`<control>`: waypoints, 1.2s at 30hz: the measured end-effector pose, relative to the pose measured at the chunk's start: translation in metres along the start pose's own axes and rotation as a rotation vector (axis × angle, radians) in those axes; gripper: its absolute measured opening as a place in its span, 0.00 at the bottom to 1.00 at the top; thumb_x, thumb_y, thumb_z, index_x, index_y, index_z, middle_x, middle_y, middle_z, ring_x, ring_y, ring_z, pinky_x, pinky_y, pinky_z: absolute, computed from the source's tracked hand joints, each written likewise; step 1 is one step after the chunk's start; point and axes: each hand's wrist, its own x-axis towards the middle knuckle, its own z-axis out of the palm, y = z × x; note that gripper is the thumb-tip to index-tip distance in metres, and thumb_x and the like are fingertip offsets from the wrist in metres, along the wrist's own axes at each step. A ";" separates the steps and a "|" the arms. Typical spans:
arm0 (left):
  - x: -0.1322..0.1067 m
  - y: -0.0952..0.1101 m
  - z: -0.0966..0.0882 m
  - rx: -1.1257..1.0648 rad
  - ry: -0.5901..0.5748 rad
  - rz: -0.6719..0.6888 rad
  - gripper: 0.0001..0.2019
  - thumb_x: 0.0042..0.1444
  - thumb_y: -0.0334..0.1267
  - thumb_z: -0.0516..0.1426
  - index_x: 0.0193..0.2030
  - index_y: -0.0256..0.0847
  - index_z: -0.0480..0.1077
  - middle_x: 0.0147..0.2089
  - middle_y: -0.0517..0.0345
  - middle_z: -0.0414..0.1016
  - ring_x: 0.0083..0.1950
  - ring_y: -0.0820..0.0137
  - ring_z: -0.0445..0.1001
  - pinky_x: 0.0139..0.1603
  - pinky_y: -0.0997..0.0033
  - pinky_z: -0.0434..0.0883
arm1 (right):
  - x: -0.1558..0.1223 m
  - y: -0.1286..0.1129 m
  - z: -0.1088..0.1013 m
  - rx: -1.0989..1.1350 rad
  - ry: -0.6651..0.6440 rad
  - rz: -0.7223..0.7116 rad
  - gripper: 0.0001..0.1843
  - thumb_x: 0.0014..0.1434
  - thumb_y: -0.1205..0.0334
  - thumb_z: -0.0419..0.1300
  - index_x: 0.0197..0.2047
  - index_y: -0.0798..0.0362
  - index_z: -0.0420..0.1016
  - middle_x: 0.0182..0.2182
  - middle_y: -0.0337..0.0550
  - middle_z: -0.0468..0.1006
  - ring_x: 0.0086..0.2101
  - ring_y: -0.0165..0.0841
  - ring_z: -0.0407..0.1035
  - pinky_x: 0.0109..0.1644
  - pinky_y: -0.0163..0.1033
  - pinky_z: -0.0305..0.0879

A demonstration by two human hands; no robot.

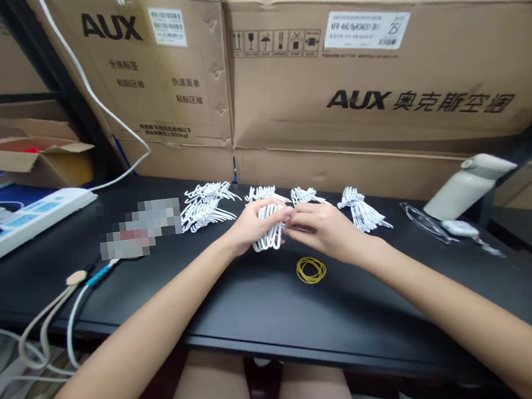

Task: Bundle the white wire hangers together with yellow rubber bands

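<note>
Align white wire-like hooks (270, 232), mid-frame, gripping them firmly in left grip (249, 227); cannot tell state of right grip (323, 228).

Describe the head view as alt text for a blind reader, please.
A bare left hand grips a bundle of bent white rods, the right hand close beside it, over a black table. Thin yellow loops lie nearer the person; similar white piles and brown cardboard boxes are behind.

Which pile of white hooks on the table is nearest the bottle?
The rightmost pile, between the right hand and the bottle; the other piles all lie farther left.
</note>
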 end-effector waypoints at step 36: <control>0.003 -0.001 0.010 -0.059 0.263 0.120 0.16 0.50 0.50 0.60 0.37 0.38 0.69 0.33 0.56 0.76 0.31 0.71 0.73 0.36 0.70 0.70 | 0.000 -0.024 0.018 -0.152 0.269 -0.047 0.09 0.56 0.58 0.61 0.31 0.53 0.66 0.27 0.42 0.74 0.35 0.37 0.68 0.44 0.45 0.61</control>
